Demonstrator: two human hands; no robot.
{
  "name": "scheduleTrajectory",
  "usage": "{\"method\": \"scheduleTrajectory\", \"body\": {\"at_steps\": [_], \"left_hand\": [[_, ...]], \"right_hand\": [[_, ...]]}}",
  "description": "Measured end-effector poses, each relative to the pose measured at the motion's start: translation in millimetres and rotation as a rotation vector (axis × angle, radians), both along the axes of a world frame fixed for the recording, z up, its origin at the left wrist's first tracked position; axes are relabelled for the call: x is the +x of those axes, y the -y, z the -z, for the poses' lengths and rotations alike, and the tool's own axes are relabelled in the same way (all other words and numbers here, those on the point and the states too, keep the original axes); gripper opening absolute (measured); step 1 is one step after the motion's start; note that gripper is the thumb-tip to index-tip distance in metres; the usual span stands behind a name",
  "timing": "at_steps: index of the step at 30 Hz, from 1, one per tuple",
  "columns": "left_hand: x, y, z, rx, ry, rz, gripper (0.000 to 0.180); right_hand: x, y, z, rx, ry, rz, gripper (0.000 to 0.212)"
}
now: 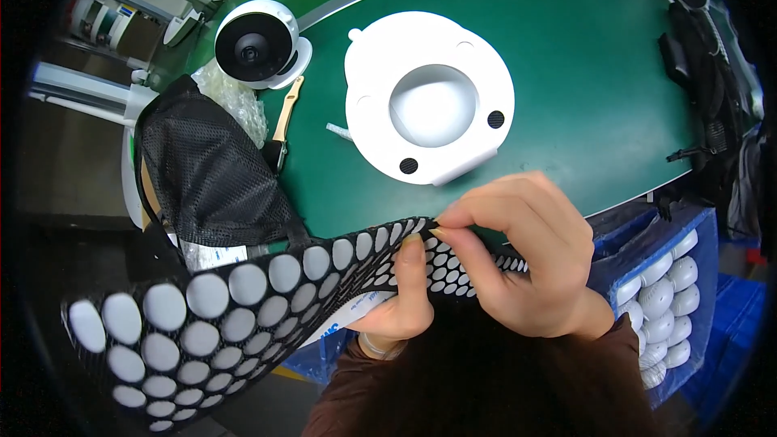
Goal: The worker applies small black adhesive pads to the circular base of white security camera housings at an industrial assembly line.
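A black sheet of round pads, many of its holes showing white backing [243, 299], is held up in front of me over the table's near edge. My left hand [402, 307] grips it from below, thumb on the top face. My right hand [526, 259] pinches at the sheet's upper edge with thumb and forefinger, nails on a small pad. Beyond the hands, a white round base [380, 65] with a central bowl lies on the green table [583, 73]; two black pads are stuck on its face.
A white round camera body with a black lens [256, 44] stands at the back left, beside a wooden-handled tool [285, 117] and a black mesh item [210, 170]. A blue bin of white round parts [668, 299] sits at the right. Black cables lie far right.
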State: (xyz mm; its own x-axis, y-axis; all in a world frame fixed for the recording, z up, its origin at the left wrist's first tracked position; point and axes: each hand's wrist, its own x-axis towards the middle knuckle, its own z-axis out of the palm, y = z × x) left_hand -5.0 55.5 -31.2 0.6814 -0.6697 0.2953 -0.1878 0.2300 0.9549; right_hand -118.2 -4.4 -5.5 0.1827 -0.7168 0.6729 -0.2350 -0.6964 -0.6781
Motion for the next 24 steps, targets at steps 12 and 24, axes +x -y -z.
{"method": "scheduleTrajectory", "body": {"at_steps": [12,24], "left_hand": [[3,36,-11,-0.228,-0.035,0.170,0.040],[8,37,-13,-0.193,0.026,0.172,0.062]], "right_hand": [[-22,56,-45,0.022,-0.121,0.204,0.010],[-15,72,-65,0.246,-0.351,0.003,0.011]]}}
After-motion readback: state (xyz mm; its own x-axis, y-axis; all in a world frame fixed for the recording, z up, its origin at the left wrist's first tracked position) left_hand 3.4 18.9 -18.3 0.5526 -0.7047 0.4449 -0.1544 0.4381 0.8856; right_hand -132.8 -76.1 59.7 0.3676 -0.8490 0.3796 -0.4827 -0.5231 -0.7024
